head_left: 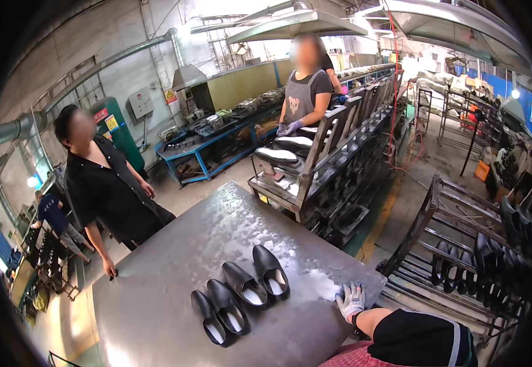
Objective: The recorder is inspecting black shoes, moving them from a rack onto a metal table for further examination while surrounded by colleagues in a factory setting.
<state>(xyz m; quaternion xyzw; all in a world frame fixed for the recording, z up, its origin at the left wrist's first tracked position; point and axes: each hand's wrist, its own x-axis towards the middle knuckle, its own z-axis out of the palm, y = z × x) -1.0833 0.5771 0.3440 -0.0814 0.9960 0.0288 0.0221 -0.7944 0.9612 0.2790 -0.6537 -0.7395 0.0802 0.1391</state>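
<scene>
Head view: a person in black (107, 177) stands left of the metal table (156, 300); four black shoes (245, 285) lie side by side on it — then the gloved right hand (351, 301) rests near its right corner, fingers spread wide. The left hand — I cannot tell.

So this is one head-worn fisheye, perched above a broad grey metal table (156, 306) and tipped down across its top. It's aimed forward enough to catch the long dark metal machine line (339, 165) stretching off toward the upper right, well past the table. The tabletop is close and takes up the lower middle. The wearer's right hand in a pale grey glove (353, 298) comes in near the lower right, and the lens's black rim curves around the corners.
</scene>
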